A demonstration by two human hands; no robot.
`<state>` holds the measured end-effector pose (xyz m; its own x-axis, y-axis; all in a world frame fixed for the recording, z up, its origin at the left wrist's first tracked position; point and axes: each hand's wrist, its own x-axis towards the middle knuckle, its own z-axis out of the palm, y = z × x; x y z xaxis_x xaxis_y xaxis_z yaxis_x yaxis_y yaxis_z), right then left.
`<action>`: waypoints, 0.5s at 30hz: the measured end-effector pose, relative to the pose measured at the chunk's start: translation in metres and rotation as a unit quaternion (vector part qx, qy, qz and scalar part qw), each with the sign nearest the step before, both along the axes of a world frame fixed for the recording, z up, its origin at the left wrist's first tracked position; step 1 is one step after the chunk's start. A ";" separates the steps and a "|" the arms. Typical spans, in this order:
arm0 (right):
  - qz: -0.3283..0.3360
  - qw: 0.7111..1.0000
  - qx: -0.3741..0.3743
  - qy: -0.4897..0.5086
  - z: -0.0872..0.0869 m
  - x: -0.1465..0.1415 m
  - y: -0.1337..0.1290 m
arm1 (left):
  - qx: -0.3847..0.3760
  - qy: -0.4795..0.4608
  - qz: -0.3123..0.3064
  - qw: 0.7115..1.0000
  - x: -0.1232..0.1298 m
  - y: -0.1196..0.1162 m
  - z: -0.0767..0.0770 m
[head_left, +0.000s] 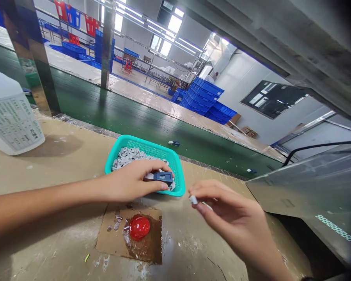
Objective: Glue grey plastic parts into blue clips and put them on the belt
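Over the turquoise plastic basket (179,171), my left hand (134,177) grips a dark blue rectangular plastic part (163,177) between thumb and fingers. A white piece shows at that part's left end, partly covered by the hand. Many small light grey plastic pieces (128,156) fill the basket. To the right of the basket, my right hand (231,214) pinches a small white piece (193,200) between thumb and fingertips; its exact kind is too small to tell. Below the basket, a glossy red round cap-like thing (139,227) lies on a wet piece of cardboard (111,234).
A white plastic jug (13,117) with a label stands at the left. Behind the bench runs a green conveyor belt (134,117) carrying two dark blue parts, one (174,143) near the basket. A metal machine housing (316,187) bounds the right side. Stacked blue crates (200,95) stand farther back.
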<state>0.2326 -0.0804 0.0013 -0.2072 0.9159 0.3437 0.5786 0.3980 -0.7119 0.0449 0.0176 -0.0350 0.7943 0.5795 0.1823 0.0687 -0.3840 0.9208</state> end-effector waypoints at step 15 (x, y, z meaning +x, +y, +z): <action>-0.056 0.988 -0.050 0.135 -0.010 -0.026 0.017 | 0.268 0.041 0.054 0.961 -0.004 -0.002 0.001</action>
<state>0.2065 -0.0638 -0.0088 -0.0164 0.9600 0.2796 0.3988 0.2627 -0.8786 0.0406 0.0152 -0.0338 0.7586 0.4998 0.4180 0.1988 -0.7885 0.5820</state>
